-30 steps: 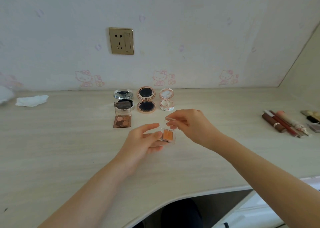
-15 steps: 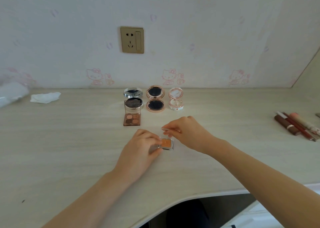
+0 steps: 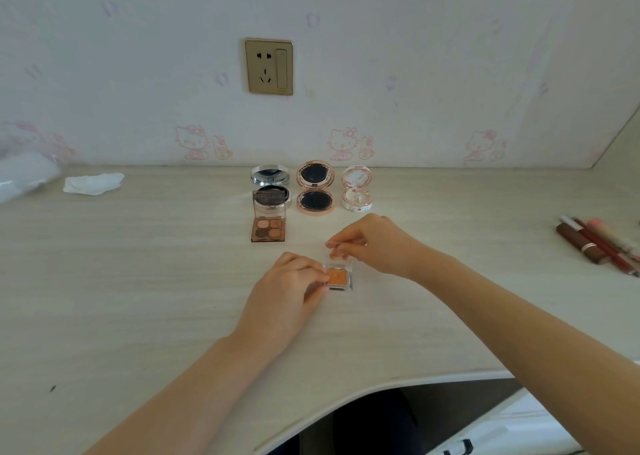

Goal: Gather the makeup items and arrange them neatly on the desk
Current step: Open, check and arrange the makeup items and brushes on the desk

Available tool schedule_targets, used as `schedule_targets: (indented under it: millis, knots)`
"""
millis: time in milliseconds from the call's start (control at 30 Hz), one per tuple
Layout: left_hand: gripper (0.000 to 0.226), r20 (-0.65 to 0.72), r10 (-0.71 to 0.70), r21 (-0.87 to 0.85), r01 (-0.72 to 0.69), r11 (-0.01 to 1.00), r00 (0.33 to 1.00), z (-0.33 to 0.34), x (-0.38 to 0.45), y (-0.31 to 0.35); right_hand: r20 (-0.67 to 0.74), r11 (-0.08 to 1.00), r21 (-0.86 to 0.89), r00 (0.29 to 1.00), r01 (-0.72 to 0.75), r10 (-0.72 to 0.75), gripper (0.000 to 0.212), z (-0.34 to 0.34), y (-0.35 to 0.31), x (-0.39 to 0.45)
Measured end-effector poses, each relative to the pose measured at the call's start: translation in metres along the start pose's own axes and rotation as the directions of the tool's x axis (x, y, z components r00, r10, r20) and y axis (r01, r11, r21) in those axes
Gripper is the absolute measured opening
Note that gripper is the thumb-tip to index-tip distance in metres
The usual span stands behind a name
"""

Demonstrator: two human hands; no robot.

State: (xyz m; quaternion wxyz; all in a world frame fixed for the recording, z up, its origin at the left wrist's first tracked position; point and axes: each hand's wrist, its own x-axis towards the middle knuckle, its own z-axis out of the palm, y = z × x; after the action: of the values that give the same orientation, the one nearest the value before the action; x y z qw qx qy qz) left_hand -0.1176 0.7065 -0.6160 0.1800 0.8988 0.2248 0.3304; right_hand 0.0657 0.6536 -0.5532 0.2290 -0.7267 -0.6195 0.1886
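Both hands meet on the small square orange eyeshadow case [image 3: 337,277]: left hand [image 3: 287,292] pinches its base at nine o'clock, right hand [image 3: 372,243] pinches its clear lid at twelve o'clock.

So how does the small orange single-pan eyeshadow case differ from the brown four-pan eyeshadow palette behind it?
The small orange single-pan eyeshadow case holds one orange pan; the brown four-pan eyeshadow palette holds four brownish ones. The case is gripped by the left hand, its clear lid pinched by the right hand; the palette stands untouched in front of the silver compact. Both are square, open, with clear lids, on the desk.
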Motion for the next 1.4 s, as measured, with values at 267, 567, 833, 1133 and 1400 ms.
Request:
schedule_targets:
  millis: [267, 567, 833, 1133, 1400]
  knots:
    - [0.012, -0.015, -0.002, -0.009, 0.002, 1.000, 1.000, 0.001, -0.001, -0.002, -0.170, 0.998, -0.014, 0.984, -0.053, 0.050, 0.046, 0.009, 0.005, -0.018]
    - [0.011, -0.029, -0.009, 0.031, 0.009, 0.999, 1.000, 0.003, -0.001, -0.001, -0.262, 0.988, -0.126, 0.964, -0.087, 0.052, 0.067, 0.049, 0.010, -0.063]
    - [0.005, 0.018, 0.063, 0.208, -0.065, 0.976, 0.998, -0.003, 0.019, -0.007, -0.303, 0.993, -0.110, 0.953, -0.041, 0.005, 0.060, 0.048, 0.012, -0.037]
    - [0.007, -0.012, 0.066, 0.321, -0.059, 0.945, 0.998, 0.000, 0.051, -0.031, -0.274, 0.995, -0.045, 0.959, -0.086, 0.070, 0.058, 0.040, 0.015, 0.010]
    - [0.007, -0.020, -0.008, 0.360, 0.015, 0.933, 1.000, 0.006, 0.065, -0.036, -0.275, 0.994, -0.042, 0.957, -0.105, 0.090, 0.056, 0.035, 0.015, 0.026]
